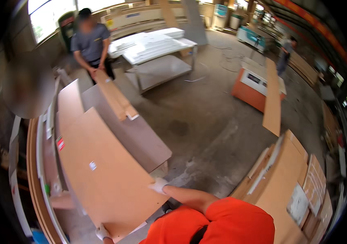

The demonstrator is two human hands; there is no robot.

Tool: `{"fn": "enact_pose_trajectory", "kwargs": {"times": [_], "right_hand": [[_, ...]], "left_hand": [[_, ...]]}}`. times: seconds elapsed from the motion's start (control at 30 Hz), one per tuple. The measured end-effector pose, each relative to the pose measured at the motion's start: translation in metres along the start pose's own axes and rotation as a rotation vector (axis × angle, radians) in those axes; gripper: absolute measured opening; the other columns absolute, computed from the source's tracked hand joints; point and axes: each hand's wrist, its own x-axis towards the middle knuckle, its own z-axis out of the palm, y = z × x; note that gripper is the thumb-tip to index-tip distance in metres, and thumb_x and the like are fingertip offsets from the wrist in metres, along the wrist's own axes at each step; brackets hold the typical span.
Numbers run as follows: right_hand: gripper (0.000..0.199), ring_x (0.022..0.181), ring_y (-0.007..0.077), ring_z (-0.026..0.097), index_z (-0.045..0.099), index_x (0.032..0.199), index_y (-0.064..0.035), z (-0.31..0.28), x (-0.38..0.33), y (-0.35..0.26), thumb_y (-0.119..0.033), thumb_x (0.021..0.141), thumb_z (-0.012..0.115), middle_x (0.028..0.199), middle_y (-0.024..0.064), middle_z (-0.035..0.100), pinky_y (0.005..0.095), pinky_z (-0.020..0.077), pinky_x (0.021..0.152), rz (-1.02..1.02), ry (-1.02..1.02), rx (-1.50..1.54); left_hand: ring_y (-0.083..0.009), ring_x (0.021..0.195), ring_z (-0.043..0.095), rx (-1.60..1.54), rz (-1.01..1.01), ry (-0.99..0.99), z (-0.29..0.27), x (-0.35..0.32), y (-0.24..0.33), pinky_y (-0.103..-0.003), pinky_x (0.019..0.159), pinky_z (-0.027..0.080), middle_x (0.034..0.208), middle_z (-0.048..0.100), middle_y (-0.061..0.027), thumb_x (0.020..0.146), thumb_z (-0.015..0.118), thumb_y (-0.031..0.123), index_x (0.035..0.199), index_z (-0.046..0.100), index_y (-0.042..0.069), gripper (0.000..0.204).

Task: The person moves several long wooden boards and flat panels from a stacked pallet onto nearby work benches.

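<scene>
A concrete workshop floor [206,122] carries stacks of brown boards [100,162] at near left, with a long narrow plank [116,99] lying on top of the stack toward the far end. A metal table [161,61] stands at far centre, loaded with white panels [153,42] on its top and a bare shelf beneath. At right, an orange machine [250,87] bears a long board [271,101], and more boards [283,183] lean at near right.

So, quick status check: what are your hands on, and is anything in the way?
Both gloved hands, left and right, grip the near edge of the big brown board. A co-worker handles narrow boards at the far end.
</scene>
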Motion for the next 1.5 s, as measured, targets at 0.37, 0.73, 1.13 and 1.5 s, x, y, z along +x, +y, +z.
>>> {"fn": "enact_pose_trajectory", "kwargs": {"times": [0.37,0.73,1.13,1.5], "right_hand": [[0.056,0.105,0.0352,0.071,0.074,0.113,0.0032,-0.009,-0.051,0.077,-0.046,0.085,0.072,0.111,0.0247,0.074,0.0444,0.0532,0.09,-0.029,-0.378,-0.059],[0.049,0.096,0.0358,0.071,0.077,0.106,-0.0022,-0.155,-0.112,0.261,-0.046,0.086,0.066,0.104,0.021,0.076,0.0445,0.0531,0.088,0.176,0.249,0.121],[0.011,0.059,0.0204,0.059,0.068,0.086,-0.0009,-0.201,-0.156,0.422,-0.011,0.089,0.068,0.07,0.0081,0.063,0.0352,0.0462,0.052,0.5,0.024,0.473],[0.017,0.061,0.0124,0.061,0.07,0.099,-0.0013,-0.14,-0.103,0.25,-0.017,0.094,0.071,0.077,0.0038,0.065,0.0265,0.0465,0.052,0.161,-0.264,0.331]], "left_hand": [[-0.0399,0.115,0.064,0.969,0.621,-0.221,0.114,-0.022,0.057,-0.051,0.098,0.055,0.123,0.068,-0.0222,0.089,0.072,0.052,0.122,0.068,0.001,0.061],[-0.0443,0.117,0.064,0.66,1.178,-0.484,0.272,-0.223,0.118,-0.054,0.097,0.054,0.133,0.065,-0.0257,0.084,0.073,0.054,0.135,0.064,0.004,0.072],[-0.044,0.138,0.045,0.668,0.82,-0.49,0.208,-0.357,0.13,-0.055,0.115,0.036,0.143,0.054,-0.0231,0.081,0.075,0.042,0.129,0.065,0.007,0.061],[-0.043,0.138,0.047,0.442,0.503,-0.138,0.069,-0.367,0.033,-0.054,0.115,0.039,0.144,0.054,-0.0216,0.081,0.077,0.038,0.129,0.066,0.006,0.059]]}}
